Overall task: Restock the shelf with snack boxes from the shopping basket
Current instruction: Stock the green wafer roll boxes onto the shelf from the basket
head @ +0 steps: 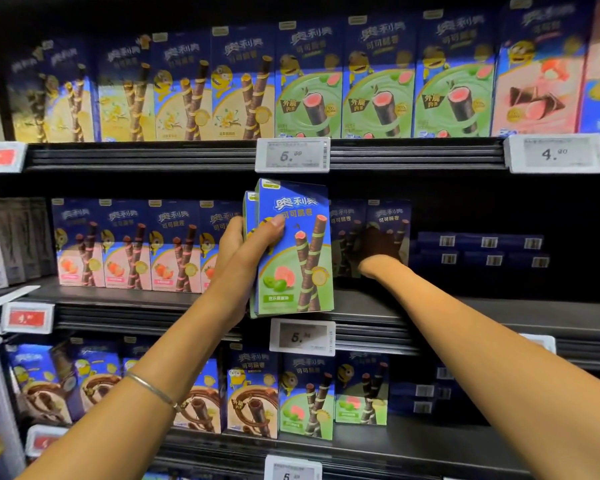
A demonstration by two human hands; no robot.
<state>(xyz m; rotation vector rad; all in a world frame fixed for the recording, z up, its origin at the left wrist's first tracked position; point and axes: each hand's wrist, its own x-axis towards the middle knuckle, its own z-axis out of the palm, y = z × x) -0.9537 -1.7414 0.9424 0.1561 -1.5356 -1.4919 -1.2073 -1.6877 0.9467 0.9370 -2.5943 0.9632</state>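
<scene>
My left hand (248, 244) grips two upright blue-and-green snack boxes (297, 251) stacked face to back, held in front of the middle shelf's edge (430, 317). My right hand (378, 245) reaches deep into the dark middle shelf and touches the upright green boxes (388, 223) standing at the back there; its fingers are in shadow, so their pose is unclear. The shopping basket is out of view.
Pink strawberry boxes (129, 244) fill the middle shelf's left part. Flat-lying blue boxes (482, 251) are stacked at its right rear. Price tags (302, 337) hang on the shelf edges. Full rows stand on the upper shelf (312, 81) and the lower shelf (305, 396).
</scene>
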